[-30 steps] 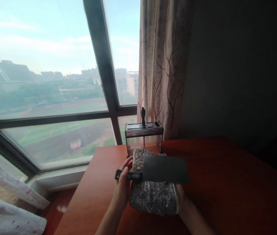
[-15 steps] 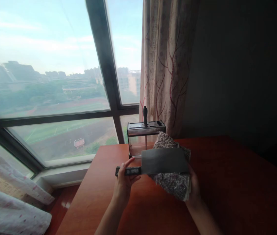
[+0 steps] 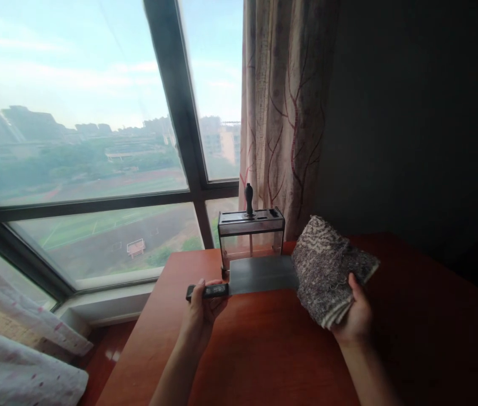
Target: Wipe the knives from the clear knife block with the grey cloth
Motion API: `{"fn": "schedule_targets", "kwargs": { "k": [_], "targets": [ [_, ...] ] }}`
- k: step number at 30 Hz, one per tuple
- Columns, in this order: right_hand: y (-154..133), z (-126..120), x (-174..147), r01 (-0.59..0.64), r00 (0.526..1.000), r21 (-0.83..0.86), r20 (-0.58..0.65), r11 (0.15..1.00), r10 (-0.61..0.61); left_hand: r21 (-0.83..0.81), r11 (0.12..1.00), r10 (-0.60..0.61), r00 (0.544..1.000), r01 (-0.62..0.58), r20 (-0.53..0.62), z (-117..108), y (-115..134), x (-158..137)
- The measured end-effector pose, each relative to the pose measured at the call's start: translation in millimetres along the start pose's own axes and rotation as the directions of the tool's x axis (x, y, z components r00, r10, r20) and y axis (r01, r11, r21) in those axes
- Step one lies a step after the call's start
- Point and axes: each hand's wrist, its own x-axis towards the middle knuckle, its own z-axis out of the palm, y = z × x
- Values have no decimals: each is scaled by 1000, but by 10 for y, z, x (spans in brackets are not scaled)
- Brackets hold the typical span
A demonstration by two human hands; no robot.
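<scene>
My left hand [image 3: 202, 309] is closed round the black handle of a cleaver [image 3: 262, 275], whose broad grey blade points to the right above the table. In my right hand [image 3: 357, 313] is a folded, fuzzy grey-brown cloth [image 3: 330, 270], thumb on top and fingers mostly hidden beneath. The cloth covers the tip end of the blade; whether it touches the steel there I cannot tell. Behind the blade stands a knife block [image 3: 251, 225] with clear sides and a slotted top, with one dark knife handle [image 3: 248, 198] sticking up from it.
The reddish-brown wooden table [image 3: 239, 355] lies under both hands. A large window [image 3: 95, 141] with dark frames is at the left and back. A patterned curtain [image 3: 287, 113] hangs behind the knife block, and a pale curtain [image 3: 23, 361] is at lower left.
The cloth has moved from behind the blade to the right, and now covers its tip end from the front. My left hand and the cleaver have shifted slightly left.
</scene>
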Motion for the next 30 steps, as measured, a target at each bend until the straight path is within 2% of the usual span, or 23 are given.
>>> {"fn": "schedule_targets", "kwargs": {
  "k": [2,3,4,5,7,8,10,12,14,17,21,24,27,30],
  "targets": [
    [112,-3,-27,149,987,-200,-24,968,-157,21,1000,0,1000,0,6,-5,-32,11],
    [186,8,-57,227,973,-333,27,915,-231,35,999,0,1000,0,12,-4,-55,12],
    [264,29,-97,307,952,-477,149,823,-269,51,999,0,1000,-1,19,-1,-80,10],
    [341,60,-146,428,901,-575,332,697,-279,70,998,0,1000,-2,29,3,-106,5],
    [472,143,-265,690,714,-613,663,384,-226,112,994,-2,998,-4,57,18,-155,-12],
    [520,191,-330,765,641,-605,745,219,-182,132,991,-5,998,-3,66,29,-177,-23],
    [582,282,-461,809,579,-587,803,-26,-141,154,988,-13,998,2,69,60,-216,-48],
    [610,356,-583,812,545,-559,829,-165,-129,145,989,-8,998,-2,68,103,-249,-78],
    [618,410,-684,829,498,-510,860,-232,-110,117,993,12,995,-23,97,148,-276,-115],
    [600,464,-770,860,429,-431,901,-275,-68,87,996,24,992,-35,126,198,-293,-169],
    [501,486,-714,882,380,-367,925,-295,-14,95,995,8,992,-20,125,201,-263,-192],
    [403,442,-567,877,391,-379,920,-296,-20,109,994,-29,987,11,160,162,-210,-162],
    [332,346,-375,848,445,-447,892,-283,-77,138,989,-68,983,44,169,106,-145,-118],
    [290,236,-177,831,494,-508,861,-228,-118,150,988,-58,987,35,149,64,-97,-85]
  ]
}}
